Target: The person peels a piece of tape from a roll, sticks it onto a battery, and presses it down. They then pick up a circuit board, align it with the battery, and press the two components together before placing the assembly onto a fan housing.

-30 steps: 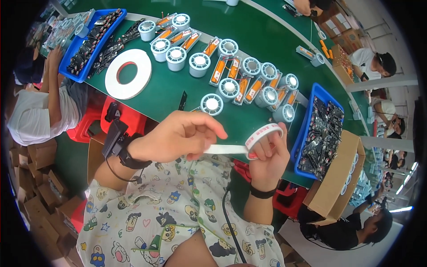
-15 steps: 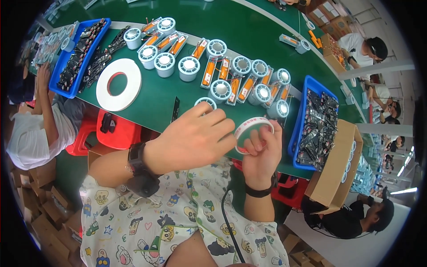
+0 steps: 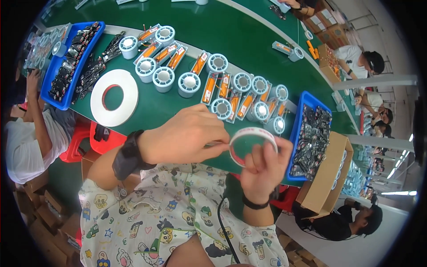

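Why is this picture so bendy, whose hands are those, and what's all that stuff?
There's no robot: these are a person's bare hands. The picture comes from a wide camera worn on that person's head, looking down, so straight edges bend. The right hand holds a small tape roll, fingers through its ring. The left hand is beside it; I can't tell whether it grips any tape. On the green table lie a big white roll, light-blue round parts, orange pieces and blue trays of dark parts.

Left hand (image 3: 187, 138) now knuckles-up, fingertips drawn in beside the tape roll (image 3: 254, 131); roll turned, opening showing wider by fingers of the right hand (image 3: 261, 173).
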`<action>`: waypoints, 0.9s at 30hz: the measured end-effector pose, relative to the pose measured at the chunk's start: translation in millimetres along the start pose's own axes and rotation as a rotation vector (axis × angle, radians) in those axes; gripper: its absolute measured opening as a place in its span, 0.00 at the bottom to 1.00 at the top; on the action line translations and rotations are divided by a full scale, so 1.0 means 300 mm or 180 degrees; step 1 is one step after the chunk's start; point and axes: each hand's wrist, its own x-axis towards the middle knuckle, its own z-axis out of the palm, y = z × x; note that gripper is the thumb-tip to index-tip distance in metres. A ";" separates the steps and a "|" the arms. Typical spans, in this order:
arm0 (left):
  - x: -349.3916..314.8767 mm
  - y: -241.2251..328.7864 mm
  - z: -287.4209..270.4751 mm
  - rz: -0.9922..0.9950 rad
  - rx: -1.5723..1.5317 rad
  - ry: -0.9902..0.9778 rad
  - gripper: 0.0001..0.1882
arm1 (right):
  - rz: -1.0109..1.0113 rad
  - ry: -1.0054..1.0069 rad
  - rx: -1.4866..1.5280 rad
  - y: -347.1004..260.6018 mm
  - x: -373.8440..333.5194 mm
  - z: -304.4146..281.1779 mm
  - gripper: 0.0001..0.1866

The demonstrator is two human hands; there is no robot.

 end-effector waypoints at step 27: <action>-0.143 -0.270 -0.283 -0.1563 -0.1192 0.1657 0.09 | 0.1349 0.1467 -0.0713 0.102 1.932 -0.009 0.29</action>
